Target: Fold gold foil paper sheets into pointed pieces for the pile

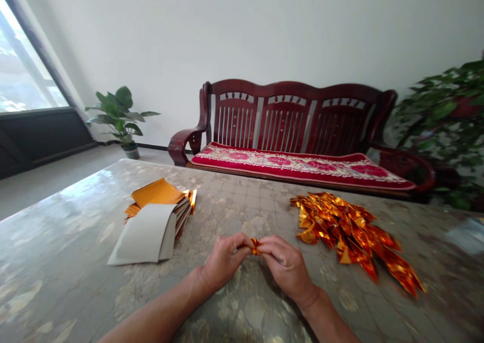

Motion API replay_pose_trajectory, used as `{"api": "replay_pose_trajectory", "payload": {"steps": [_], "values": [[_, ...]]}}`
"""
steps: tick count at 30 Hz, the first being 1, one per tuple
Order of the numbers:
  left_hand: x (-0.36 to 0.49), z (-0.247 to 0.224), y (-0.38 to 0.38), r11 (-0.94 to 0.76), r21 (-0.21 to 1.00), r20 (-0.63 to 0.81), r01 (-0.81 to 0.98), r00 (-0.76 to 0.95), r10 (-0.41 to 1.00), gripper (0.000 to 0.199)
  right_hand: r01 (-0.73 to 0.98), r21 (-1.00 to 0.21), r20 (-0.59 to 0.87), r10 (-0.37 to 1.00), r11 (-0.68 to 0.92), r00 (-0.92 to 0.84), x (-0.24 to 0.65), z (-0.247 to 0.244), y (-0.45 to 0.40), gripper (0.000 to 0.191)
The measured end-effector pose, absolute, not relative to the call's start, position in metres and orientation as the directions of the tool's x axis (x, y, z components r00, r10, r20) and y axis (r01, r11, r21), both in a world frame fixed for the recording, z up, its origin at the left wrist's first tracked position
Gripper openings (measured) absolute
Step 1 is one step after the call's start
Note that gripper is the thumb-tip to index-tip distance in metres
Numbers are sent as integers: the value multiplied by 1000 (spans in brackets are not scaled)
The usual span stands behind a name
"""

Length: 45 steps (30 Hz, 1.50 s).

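A small piece of folded orange foil paper (256, 247) is pinched between my two hands, above the near middle of the table. My left hand (226, 258) grips its left end with thumb and fingers. On its right end, my right hand (288, 265) is closed in the same way. A stack of paper sheets lies to the left, with a pale sheet (141, 234) on the near side and an orange foil sheet (157, 193) behind it. To the right is a heap of folded, shiny orange foil pieces (346, 227).
The table (242, 197) has a patterned, glossy cover. Clear plastic (469, 236) lies at its right edge. Beyond stands a dark red wooden bench (285, 124) with a red and white floral cover (302, 166). Potted plants (123, 112) stand at both sides.
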<state>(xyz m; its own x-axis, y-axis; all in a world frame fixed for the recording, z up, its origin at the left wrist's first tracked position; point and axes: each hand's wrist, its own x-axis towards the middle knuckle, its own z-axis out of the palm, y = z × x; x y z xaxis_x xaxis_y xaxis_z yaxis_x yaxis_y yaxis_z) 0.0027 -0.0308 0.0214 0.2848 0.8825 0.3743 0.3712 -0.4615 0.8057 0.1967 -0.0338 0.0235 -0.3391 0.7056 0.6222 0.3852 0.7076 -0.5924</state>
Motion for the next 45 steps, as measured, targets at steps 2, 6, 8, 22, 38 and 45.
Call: {"api": "replay_pose_trajectory", "payload": {"steps": [2,6,8,22,38,45], "values": [[1,23,-32,-483,795,382,367,316,869,14,365,-605,611,707,707,-357,197,25,-34,19],[-5,27,-34,-535,768,398,351,393,829,14,344,-620,596,708,705,-378,195,31,-38,19],[-9,28,-35,-571,746,416,343,429,801,13,340,-614,596,701,713,-392,192,35,-40,19],[-11,16,-25,-558,690,440,461,346,829,9,477,-487,679,661,732,-320,198,21,-33,22],[-17,7,-18,-517,670,359,533,377,854,9,545,-454,582,698,705,-418,207,18,-28,15],[-15,8,-18,-511,650,352,563,374,858,13,543,-494,568,725,679,-389,208,17,-27,18]]}}
